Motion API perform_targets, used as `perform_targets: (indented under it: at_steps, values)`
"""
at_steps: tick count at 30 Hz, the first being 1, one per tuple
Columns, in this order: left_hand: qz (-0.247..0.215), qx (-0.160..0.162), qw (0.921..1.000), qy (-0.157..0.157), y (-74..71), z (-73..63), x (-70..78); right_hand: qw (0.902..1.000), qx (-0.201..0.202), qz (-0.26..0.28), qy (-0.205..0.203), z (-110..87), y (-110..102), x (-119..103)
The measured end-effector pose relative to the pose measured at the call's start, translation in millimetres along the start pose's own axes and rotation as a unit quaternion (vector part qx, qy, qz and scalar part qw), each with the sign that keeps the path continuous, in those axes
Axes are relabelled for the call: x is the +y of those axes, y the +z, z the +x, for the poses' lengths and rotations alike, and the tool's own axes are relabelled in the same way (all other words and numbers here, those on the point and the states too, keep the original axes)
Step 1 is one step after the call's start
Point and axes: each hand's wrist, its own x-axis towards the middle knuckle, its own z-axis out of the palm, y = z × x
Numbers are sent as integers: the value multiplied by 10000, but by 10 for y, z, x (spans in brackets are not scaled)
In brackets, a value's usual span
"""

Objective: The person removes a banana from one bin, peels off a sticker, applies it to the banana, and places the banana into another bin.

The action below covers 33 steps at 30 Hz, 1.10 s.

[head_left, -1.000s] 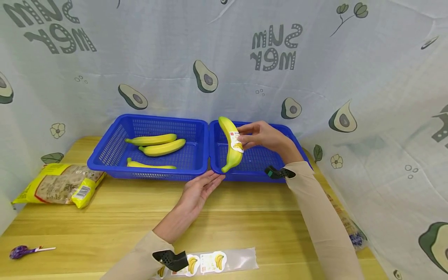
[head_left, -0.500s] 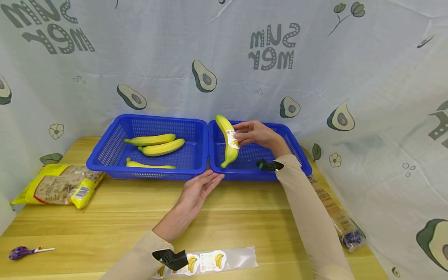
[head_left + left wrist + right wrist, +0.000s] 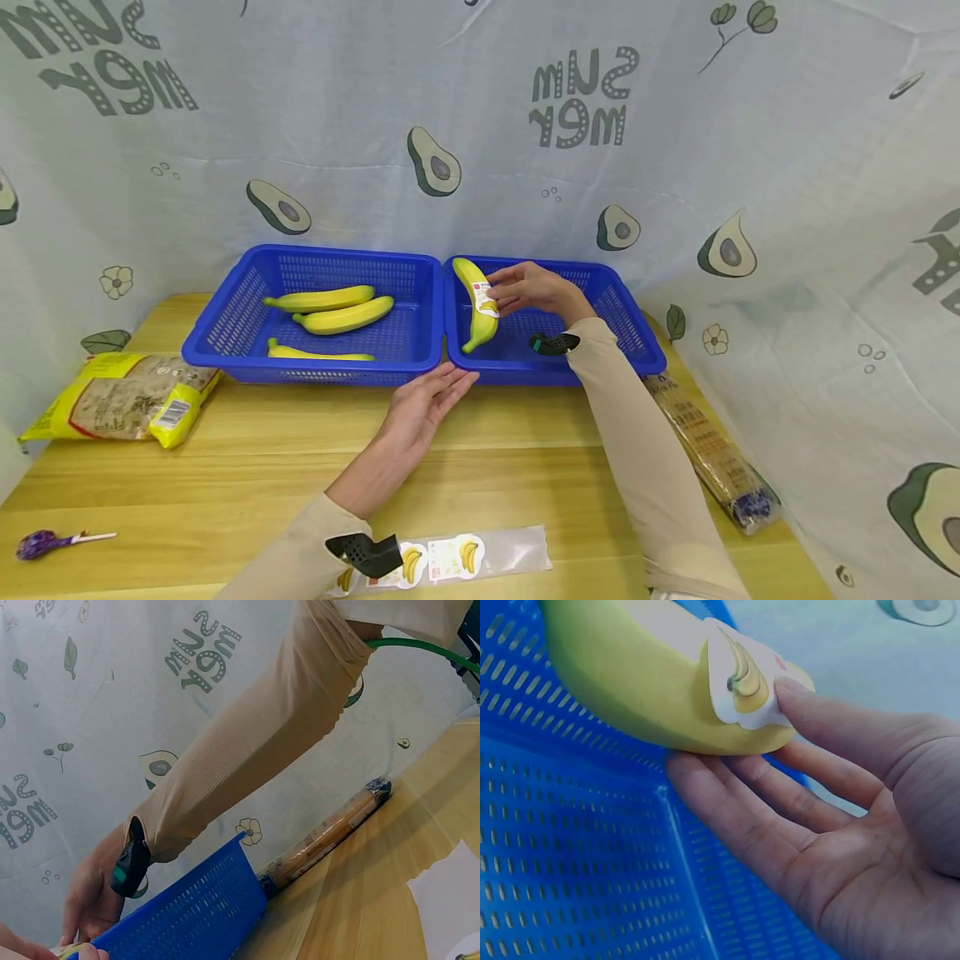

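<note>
Nearest me on the head feed, a clear strip (image 3: 517,550) bearing banana stickers lies on the wooden table (image 3: 262,475), partly covered by the left sleeve (image 3: 300,550) and its black wrist device (image 3: 365,557). Off to the left I see a purple lollipop (image 3: 37,544). Further in, the left hand (image 3: 422,404) has its fingers extended, touching the front edge where the two blue baskets meet. A yellow bag (image 3: 112,396) lies beside the left basket (image 3: 322,372); a long packet (image 3: 705,446) lies past the right forearm.

In the left basket I count three bananas (image 3: 345,318), two close together and one at the front wall. The labelled banana (image 3: 480,329) is over the left part of the right basket (image 3: 525,375), tilted, stem end towards me; I can't tell whether it touches the basket. The right hand (image 3: 534,287) pinches it: my right wrist feed shows the thumb on the white label (image 3: 742,679) and fingers underneath. Behind everything hangs an avocado-print curtain (image 3: 337,92)
</note>
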Motion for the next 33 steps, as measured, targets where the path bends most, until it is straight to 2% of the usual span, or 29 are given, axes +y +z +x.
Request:
perform_targets:
  at_steps: [9, 17, 22, 33]
  values:
    - [77, 1, 10000, 22, 4, -2, 3, 9985, -119, -21, 535, 106, 34, 15]
    - [58, 21, 10000, 26, 0, -2, 8, 9941, -462, -153, 969, 157, 45, 78]
    - [69, -29, 10000, 54, -8, 2, -8, 9913, -598, -439, 1091, 150, 69, 102]
    - [80, -85, 9999, 62, -16, 7, -11, 9858, -699, -700, 1358, 201, 123, 170]
